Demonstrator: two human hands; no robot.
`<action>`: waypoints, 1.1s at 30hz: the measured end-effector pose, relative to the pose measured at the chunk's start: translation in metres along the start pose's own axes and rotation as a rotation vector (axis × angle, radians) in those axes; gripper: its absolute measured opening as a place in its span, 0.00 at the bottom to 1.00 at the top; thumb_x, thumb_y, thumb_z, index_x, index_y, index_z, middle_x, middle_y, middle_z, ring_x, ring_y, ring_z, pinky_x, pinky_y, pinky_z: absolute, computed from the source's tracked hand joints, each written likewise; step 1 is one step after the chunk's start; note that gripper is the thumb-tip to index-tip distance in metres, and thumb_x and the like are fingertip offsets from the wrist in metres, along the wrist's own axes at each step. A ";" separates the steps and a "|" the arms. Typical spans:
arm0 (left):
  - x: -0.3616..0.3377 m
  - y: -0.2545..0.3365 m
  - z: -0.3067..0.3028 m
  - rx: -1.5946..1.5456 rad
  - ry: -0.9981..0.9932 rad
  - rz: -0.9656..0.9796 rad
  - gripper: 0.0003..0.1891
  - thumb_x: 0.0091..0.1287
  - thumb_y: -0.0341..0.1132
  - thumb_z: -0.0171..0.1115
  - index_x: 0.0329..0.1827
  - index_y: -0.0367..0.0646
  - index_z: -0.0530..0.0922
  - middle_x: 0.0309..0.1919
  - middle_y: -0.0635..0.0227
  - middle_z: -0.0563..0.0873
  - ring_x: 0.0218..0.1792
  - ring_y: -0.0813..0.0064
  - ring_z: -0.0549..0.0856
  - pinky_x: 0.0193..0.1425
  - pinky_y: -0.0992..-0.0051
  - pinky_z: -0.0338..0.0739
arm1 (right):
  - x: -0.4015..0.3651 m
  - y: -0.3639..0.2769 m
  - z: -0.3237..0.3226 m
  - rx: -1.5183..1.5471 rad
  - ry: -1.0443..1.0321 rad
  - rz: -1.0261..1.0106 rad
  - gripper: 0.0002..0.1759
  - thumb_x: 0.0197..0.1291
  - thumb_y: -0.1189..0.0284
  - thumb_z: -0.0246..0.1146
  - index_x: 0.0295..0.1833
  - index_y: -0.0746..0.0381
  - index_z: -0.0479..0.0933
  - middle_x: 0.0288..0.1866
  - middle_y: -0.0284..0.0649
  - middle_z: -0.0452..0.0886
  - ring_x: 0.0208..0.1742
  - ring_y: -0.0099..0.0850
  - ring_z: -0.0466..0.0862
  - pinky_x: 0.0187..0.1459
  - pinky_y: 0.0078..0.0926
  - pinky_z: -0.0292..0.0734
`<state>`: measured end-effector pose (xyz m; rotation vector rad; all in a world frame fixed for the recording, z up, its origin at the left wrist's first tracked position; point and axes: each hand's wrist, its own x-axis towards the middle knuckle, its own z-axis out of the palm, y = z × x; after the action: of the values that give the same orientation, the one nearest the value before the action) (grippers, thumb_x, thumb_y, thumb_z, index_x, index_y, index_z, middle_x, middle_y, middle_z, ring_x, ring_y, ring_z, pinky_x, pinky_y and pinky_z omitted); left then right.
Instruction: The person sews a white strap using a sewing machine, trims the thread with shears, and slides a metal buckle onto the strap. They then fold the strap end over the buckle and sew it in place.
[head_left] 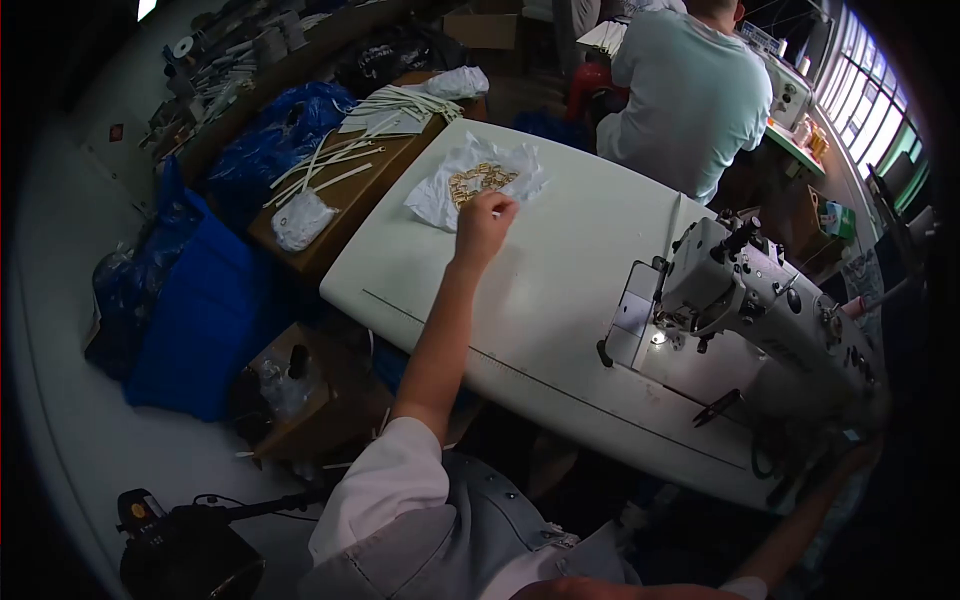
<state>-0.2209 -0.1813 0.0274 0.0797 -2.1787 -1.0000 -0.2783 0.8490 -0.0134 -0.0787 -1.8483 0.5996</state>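
My left hand (484,228) is over the white sewing table (560,240), at the near edge of a crumpled white paper (432,198). Its fingers are curled together; whatever they hold, if anything, is too small to make out. Small gold metal pieces (470,183) lie in a pile on the paper, just beyond the fingertips. On the right stands a sewing machine (770,310), its lamp lit near the needle. My right arm reaches past the machine's right end, where my right hand (858,456) is dark and blurred, its fingers hidden.
White strips (335,160) and a white bundle (302,220) lie on a brown surface at the left, beside blue bags (190,310). Scissors-like snips (717,408) rest near the machine. A co-worker (690,95) sits beyond the table, back turned. An open box (300,400) stands below left.
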 end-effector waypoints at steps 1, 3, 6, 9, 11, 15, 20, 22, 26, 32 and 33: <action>0.000 -0.029 -0.013 0.087 0.012 -0.115 0.08 0.55 0.30 0.69 0.35 0.36 0.82 0.31 0.61 0.84 0.34 0.66 0.84 0.38 0.70 0.78 | 0.001 0.001 0.002 0.062 -0.013 0.087 0.20 0.70 0.64 0.53 0.56 0.68 0.77 0.54 0.50 0.80 0.53 0.40 0.80 0.56 0.32 0.75; -0.006 -0.060 -0.027 0.167 0.004 -0.227 0.11 0.52 0.31 0.71 0.35 0.36 0.81 0.31 0.59 0.83 0.34 0.62 0.83 0.42 0.68 0.77 | -0.006 -0.060 -0.016 -0.638 -0.164 -0.244 0.18 0.69 0.65 0.53 0.56 0.66 0.77 0.53 0.49 0.79 0.53 0.40 0.79 0.56 0.31 0.75; -0.015 -0.076 -0.032 0.289 -0.088 -0.229 0.15 0.49 0.33 0.74 0.37 0.37 0.80 0.34 0.59 0.80 0.38 0.62 0.81 0.45 0.67 0.77 | -0.013 -0.110 -0.034 -0.605 -0.032 -0.137 0.18 0.69 0.66 0.54 0.58 0.65 0.76 0.54 0.48 0.78 0.50 0.37 0.80 0.53 0.31 0.75; -0.015 -0.084 -0.027 0.302 -0.101 -0.201 0.15 0.49 0.33 0.75 0.34 0.37 0.79 0.34 0.59 0.80 0.38 0.62 0.81 0.44 0.67 0.77 | -0.060 -0.262 -0.019 -0.164 -0.008 -0.047 0.15 0.69 0.67 0.54 0.54 0.65 0.75 0.48 0.44 0.78 0.44 0.33 0.79 0.47 0.28 0.75; -0.018 -0.085 -0.025 0.312 -0.094 -0.132 0.12 0.51 0.32 0.73 0.33 0.37 0.79 0.33 0.60 0.80 0.35 0.63 0.81 0.43 0.68 0.77 | -0.111 -0.392 0.005 0.150 -0.258 0.023 0.10 0.67 0.70 0.55 0.46 0.66 0.74 0.43 0.40 0.77 0.40 0.31 0.77 0.44 0.25 0.73; -0.023 -0.058 -0.028 0.129 -0.072 -0.207 0.07 0.56 0.28 0.68 0.34 0.35 0.80 0.30 0.64 0.82 0.28 0.70 0.82 0.37 0.72 0.78 | -0.181 -0.563 0.052 0.420 -0.918 -0.226 0.05 0.55 0.80 0.62 0.36 0.65 0.74 0.30 0.42 0.75 0.30 0.34 0.79 0.34 0.26 0.74; -0.026 -0.058 -0.022 0.001 -0.099 -0.354 0.07 0.58 0.28 0.67 0.37 0.35 0.80 0.32 0.63 0.82 0.29 0.71 0.82 0.38 0.72 0.78 | -0.218 -0.613 0.100 0.593 -1.217 -0.130 0.04 0.54 0.78 0.62 0.36 0.65 0.75 0.29 0.41 0.78 0.30 0.34 0.80 0.33 0.29 0.76; -0.025 -0.070 -0.018 0.322 -0.032 -0.122 0.09 0.56 0.30 0.69 0.35 0.36 0.79 0.33 0.61 0.81 0.34 0.64 0.82 0.42 0.69 0.77 | -0.224 -0.624 0.111 0.688 -1.178 -0.200 0.04 0.54 0.78 0.62 0.35 0.65 0.75 0.29 0.41 0.78 0.29 0.35 0.81 0.33 0.29 0.76; -0.019 -0.054 -0.025 0.367 -0.229 -0.110 0.11 0.55 0.32 0.71 0.36 0.37 0.79 0.34 0.60 0.81 0.35 0.65 0.82 0.42 0.69 0.77 | -0.231 -0.627 0.100 0.706 -1.188 -0.155 0.03 0.54 0.79 0.62 0.35 0.65 0.75 0.29 0.41 0.78 0.28 0.33 0.80 0.31 0.27 0.74; -0.027 -0.052 -0.030 0.217 -0.088 -0.164 0.06 0.60 0.28 0.67 0.37 0.37 0.79 0.30 0.69 0.83 0.29 0.81 0.80 0.36 0.78 0.76 | -0.243 -0.600 0.075 0.634 -1.320 -0.066 0.04 0.55 0.78 0.64 0.35 0.64 0.75 0.29 0.39 0.79 0.28 0.31 0.81 0.33 0.26 0.76; -0.030 -0.039 -0.028 0.219 -0.105 -0.173 0.06 0.60 0.28 0.67 0.37 0.37 0.79 0.30 0.69 0.83 0.29 0.81 0.80 0.36 0.78 0.76 | -0.243 -0.597 0.076 0.630 -1.331 -0.050 0.04 0.55 0.78 0.64 0.35 0.64 0.75 0.29 0.39 0.79 0.28 0.31 0.81 0.33 0.26 0.76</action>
<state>-0.1901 -0.2164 -0.0044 0.3298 -2.4037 -0.8714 -0.1187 0.2202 0.0189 1.0002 -2.7514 1.3635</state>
